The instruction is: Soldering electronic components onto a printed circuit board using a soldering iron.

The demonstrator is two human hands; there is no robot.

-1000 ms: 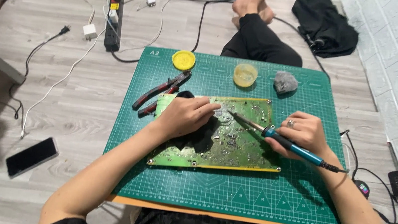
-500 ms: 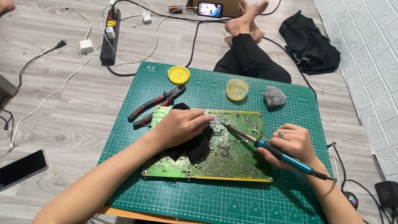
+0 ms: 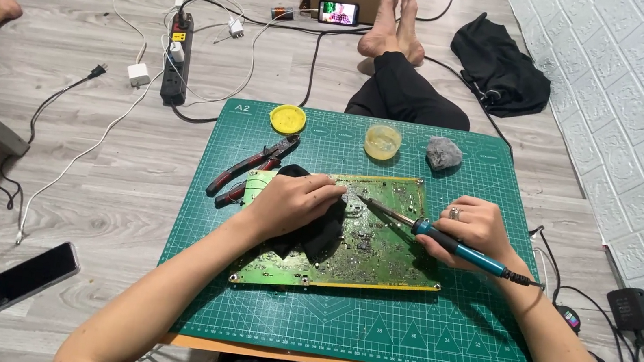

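Two hands on the job: our left hand point(image 3: 296, 202) lies flat, fingers loosely curled, pinning the board point(image 3: 348, 233) mid-mat point(image 3: 369, 334) over a black cloth point(image 3: 315, 233). Our right hand point(image 3: 470, 232) is closed round the iron point(image 3: 446, 239) like a pen, tip on the board's upper middle. We'd say keep that left hand pressing and the wrist planted on the mat. Pliers point(image 3: 250, 168) sit by the left edge.
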